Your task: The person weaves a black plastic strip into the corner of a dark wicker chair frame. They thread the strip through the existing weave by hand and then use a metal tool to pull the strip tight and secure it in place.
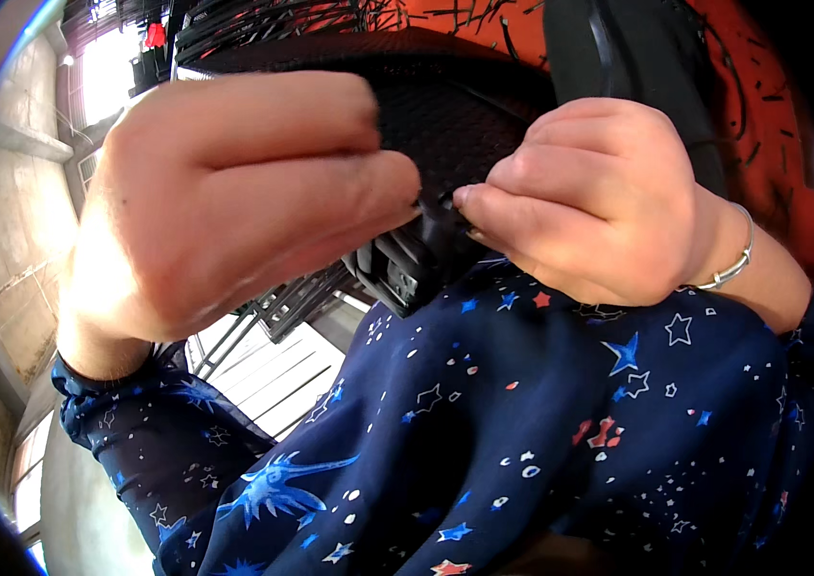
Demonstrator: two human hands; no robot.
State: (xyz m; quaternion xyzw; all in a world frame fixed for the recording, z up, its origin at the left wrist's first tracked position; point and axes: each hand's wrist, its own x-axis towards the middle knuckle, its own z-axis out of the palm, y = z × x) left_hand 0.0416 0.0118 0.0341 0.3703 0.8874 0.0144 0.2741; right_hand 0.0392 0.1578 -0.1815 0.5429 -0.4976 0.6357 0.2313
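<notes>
My left hand (244,202) is closed in a pinch, its back toward the view and its fingertips pointing right. What it grips, if anything, is hidden behind the fingers. Opposite it, my right hand (609,202) also pinches, with a thin bracelet at the wrist. A small black piece (446,200) shows at its fingertips; its kind is too small to tell. Only a narrow gap separates the two hands. Just below that gap lies a cluster of shiny black parts (397,274), against the star-patterned dark blue top I wear.
Behind the hands is a black, mesh-like container or sheet (465,120). Many thin black strips lie on an orange-red surface (762,106), with more piled at the upper left. A broad dark grey piece (618,58) stands at the upper right. A pale wall (23,202) rises at left.
</notes>
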